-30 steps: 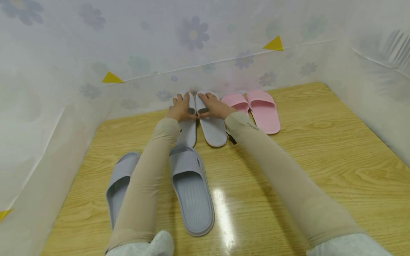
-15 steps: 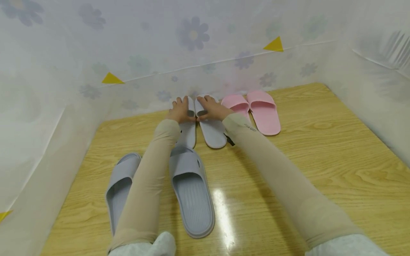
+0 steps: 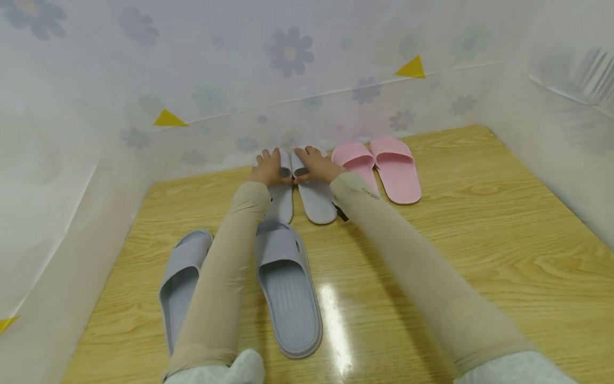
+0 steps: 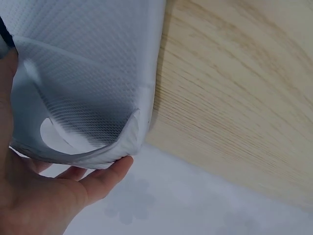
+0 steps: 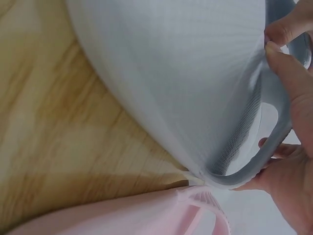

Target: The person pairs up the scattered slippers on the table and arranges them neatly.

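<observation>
At the upper centre of the head view, 2 pale grey slippers lie side by side on the wooden table (image 3: 479, 229), toes against the flowered plastic sheet (image 3: 192, 80). The left hand (image 3: 266, 169) curls over the strap of the left pale slipper (image 3: 284, 200), thumb tucked into the opening; the left wrist view shows fingers (image 4: 93, 183) wrapped under that strap. The right hand (image 3: 318, 166) grips the strap of the right pale slipper (image 3: 317, 201) the same way, with a fingertip (image 5: 288, 73) pressing its inner edge. Just right of them sits the pink pair (image 3: 384, 165), and the right wrist view shows the nearer pink slipper (image 5: 122, 215) touching the grey one's toe. Lower left lie 2 darker grey slippers (image 3: 288, 288), partly under the left forearm. Judging from this, any sideways nudge of the right slipper could shove the pink pair askew, and a dropping left forearm could drag the darker slippers.
</observation>
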